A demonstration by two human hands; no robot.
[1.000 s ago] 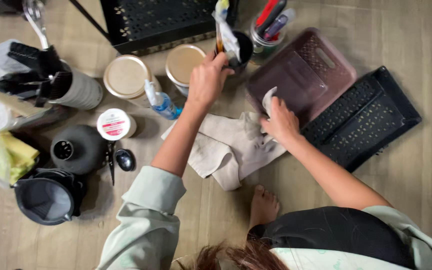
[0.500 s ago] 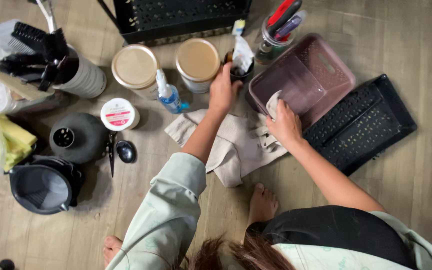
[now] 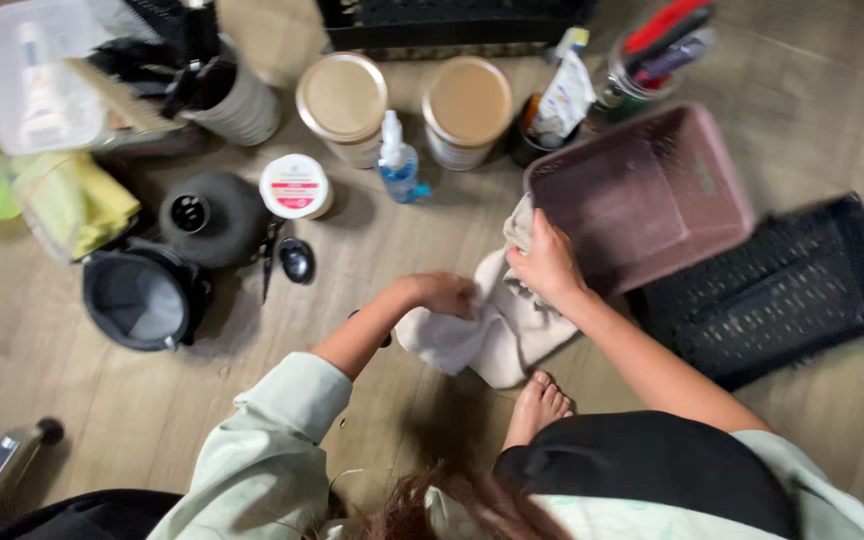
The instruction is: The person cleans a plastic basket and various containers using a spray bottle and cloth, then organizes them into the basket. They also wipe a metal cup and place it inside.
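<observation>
A beige cloth (image 3: pixel 482 330) lies bunched on the wooden floor in front of me. My left hand (image 3: pixel 444 295) grips its left part, fingers closed into the fabric. My right hand (image 3: pixel 547 265) holds the cloth's upper end against the near corner of a mauve plastic basket (image 3: pixel 652 195), which sits tilted on the floor. A black perforated tray (image 3: pixel 782 290) lies to the right of the basket. My bare foot (image 3: pixel 537 405) rests just below the cloth.
Two round tan-lidded tins (image 3: pixel 344 95) (image 3: pixel 468 100), a small blue spray bottle (image 3: pixel 398 165), a white-lidded jar (image 3: pixel 294 186), a black vase (image 3: pixel 214 213), a dark jug (image 3: pixel 137 298), brushes in a cup (image 3: pixel 222 85) and a pen holder (image 3: pixel 642 60) crowd the floor beyond.
My left hand left the dark cup near the tins and came down onto the cloth. The cloth is bunched closer to me. The view shifted, and the basket now sits tilted.
</observation>
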